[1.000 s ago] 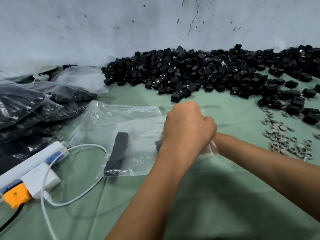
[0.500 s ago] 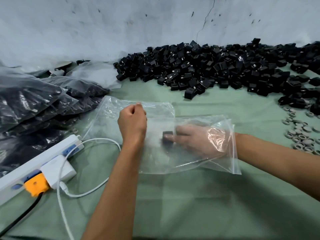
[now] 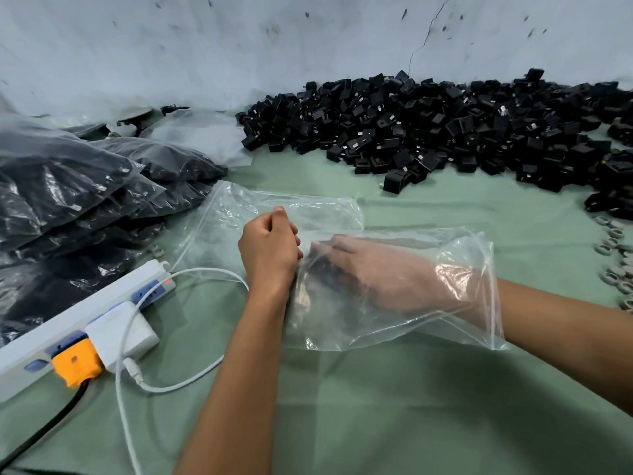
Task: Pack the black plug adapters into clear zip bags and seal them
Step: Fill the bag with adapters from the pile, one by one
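Clear zip bag (image 3: 394,320) lies on the green worktop (image 3: 411,406), sleeving the right hand (image 3: 383,272); its fingers, extended, touch dark adapters inside. Left hand (image 3: 269,250), fingers curled, pinches the bag's closed end. Loose black plug adapters (image 3: 428,128) are heaped behind.

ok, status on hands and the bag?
Left hand grips clear zip bag. Right hand inside it, grip unclear. Power strip close left.

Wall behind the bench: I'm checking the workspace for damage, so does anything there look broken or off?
Yes. A thin dark crack runs down the pale wall from the top edge toward the heap of black adapters. Small dark marks speckle the wall too. Nothing else there looks damaged.
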Demonstrator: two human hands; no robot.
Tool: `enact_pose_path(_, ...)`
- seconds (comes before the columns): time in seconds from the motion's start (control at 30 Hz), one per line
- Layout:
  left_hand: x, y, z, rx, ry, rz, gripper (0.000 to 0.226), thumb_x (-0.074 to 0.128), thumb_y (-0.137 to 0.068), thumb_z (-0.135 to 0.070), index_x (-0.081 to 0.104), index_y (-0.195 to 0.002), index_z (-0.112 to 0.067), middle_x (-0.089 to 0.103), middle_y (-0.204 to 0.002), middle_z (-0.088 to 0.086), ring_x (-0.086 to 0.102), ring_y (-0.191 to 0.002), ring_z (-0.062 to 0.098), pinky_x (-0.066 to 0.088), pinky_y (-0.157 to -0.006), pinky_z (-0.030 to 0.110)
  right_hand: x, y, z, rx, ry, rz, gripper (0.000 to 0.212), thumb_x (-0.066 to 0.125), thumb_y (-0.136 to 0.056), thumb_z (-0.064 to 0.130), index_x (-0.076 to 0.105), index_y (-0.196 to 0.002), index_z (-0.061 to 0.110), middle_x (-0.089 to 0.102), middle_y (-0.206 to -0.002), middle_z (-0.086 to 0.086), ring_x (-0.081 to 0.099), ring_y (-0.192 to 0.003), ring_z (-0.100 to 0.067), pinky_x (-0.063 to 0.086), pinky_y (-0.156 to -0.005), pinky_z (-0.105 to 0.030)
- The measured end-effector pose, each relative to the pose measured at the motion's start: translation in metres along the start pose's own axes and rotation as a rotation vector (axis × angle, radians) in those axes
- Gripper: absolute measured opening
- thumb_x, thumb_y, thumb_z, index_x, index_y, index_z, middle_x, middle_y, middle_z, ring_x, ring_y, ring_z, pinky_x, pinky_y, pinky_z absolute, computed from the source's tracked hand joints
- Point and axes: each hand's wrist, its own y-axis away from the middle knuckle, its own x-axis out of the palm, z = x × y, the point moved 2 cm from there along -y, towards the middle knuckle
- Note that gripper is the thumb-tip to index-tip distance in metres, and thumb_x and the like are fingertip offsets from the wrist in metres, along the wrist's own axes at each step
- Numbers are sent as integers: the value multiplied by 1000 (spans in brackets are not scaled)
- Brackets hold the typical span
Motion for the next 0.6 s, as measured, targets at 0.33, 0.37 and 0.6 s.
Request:
enact_pose_path(0.33,-24,-22,9,157,-195,-101,24,59,-92,-36,66,-72,-23,69,-69,-9,69,-77,16,51,-73,33,-1,7,5,-11,96,-176,102,-11,-89,75,49,-146,15,50,-108,3,42,-82,-4,55,-83,-30)
enact_pose_path(0.37,-25,-24,14,132,-234,-82,20,64,-90,-34,68,-73,-25,70,-72,-10,70,-80,17,51,-73,32,1,5,3,-10,110,-162,97,-7,-93,72,48,-148,13,49,-104,1,40,-84,-6,54,-82,-30)
enact_pose_path(0.6,-26,-23,23,129,-378,8,18,76,-84,-22,72,-69,-29,71,-72,-15,70,-79,10,56,-79,30,24,-15,-21,-126,253,-198,74,44,-99,55,22,-159,17,35,-129,6,21,-106,2,32,-104,-30)
